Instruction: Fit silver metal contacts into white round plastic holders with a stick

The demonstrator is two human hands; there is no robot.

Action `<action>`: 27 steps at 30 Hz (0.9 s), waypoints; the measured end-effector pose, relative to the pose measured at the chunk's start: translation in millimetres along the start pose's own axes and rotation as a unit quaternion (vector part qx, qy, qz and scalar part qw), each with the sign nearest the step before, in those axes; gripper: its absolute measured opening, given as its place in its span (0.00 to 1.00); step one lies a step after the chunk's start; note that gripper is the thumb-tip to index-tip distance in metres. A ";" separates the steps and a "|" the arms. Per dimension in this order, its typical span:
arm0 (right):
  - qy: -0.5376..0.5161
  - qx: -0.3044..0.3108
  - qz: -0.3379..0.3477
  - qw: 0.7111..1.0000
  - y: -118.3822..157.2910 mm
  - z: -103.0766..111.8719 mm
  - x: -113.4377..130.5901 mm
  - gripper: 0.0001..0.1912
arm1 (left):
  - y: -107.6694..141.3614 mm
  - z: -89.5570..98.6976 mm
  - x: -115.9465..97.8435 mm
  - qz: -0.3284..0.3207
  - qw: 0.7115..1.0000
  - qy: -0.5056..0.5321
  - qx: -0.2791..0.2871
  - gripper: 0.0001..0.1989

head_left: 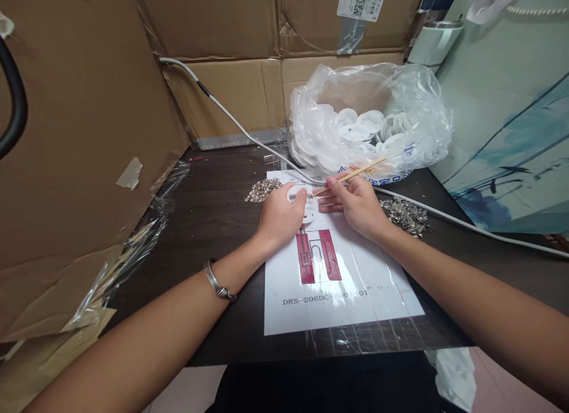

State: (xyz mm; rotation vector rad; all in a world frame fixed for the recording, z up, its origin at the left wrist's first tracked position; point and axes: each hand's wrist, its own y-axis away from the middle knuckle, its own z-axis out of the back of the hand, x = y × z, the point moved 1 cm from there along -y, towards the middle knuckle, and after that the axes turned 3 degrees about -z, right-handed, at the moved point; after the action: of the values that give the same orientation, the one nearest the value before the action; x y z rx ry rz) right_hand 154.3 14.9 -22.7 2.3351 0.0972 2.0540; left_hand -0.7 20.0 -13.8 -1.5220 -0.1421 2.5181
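My left hand (284, 211) grips a round white plastic disc (307, 213) by its left side, with the thumb on its face. Between the thumb and fingers of my right hand (355, 201) is a thin wooden stick (362, 169), its lower tip at the disc's upper right part. Both hands are over a printed white sheet (284, 309) with a red drawing. Left of the disc lies a small pile of shiny metal parts (262, 190). A second pile of metal parts (406, 216) lies beside my right wrist. Details on the disc are too small to make out.
Behind my hands stands an open clear plastic bag (311, 119) holding many white discs. A white cable (240, 127) runs across the dark table (200, 223). Cardboard walls (231, 28) enclose the left and back. A white mug (435, 44) stands at the back right.
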 end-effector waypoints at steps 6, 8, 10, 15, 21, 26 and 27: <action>0.000 0.005 -0.001 1.000 -1.8 1.6 -1.8 0.17 | 0.2 -0.7 -1.1 -0.002 1.000 0.008 -0.001 0.12; -0.002 0.003 -0.002 1.000 -1.6 1.4 -1.3 0.17 | 0.4 -0.7 -1.2 -0.006 1.000 0.012 -0.002 0.11; -0.003 0.001 -0.001 1.000 -1.2 0.9 -0.9 0.17 | 0.5 -0.6 -1.0 -0.005 1.000 0.012 -0.002 0.12; 0.010 0.005 0.009 1.000 -1.0 0.5 -1.6 0.17 | 0.5 -0.8 0.2 -0.006 1.000 0.027 -0.003 0.12; 0.010 -0.004 0.023 1.000 -1.0 0.1 -1.6 0.18 | 0.4 -1.0 -1.0 -0.006 1.000 0.025 -0.002 0.12; 0.005 -0.005 0.023 1.000 -0.1 -0.7 -0.6 0.18 | 0.3 -0.7 -1.0 -0.008 0.999 0.036 -0.002 0.11; 0.008 -0.006 0.022 1.000 -0.2 -0.7 -0.7 0.18 | 0.4 -0.7 -0.8 -0.011 0.999 0.037 -0.002 0.11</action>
State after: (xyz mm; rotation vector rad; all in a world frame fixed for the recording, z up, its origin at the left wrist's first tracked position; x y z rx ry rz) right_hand 153.6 15.0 -23.3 2.3361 0.0353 2.0860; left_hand 0.2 19.4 -13.5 -1.6040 -0.1531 2.4429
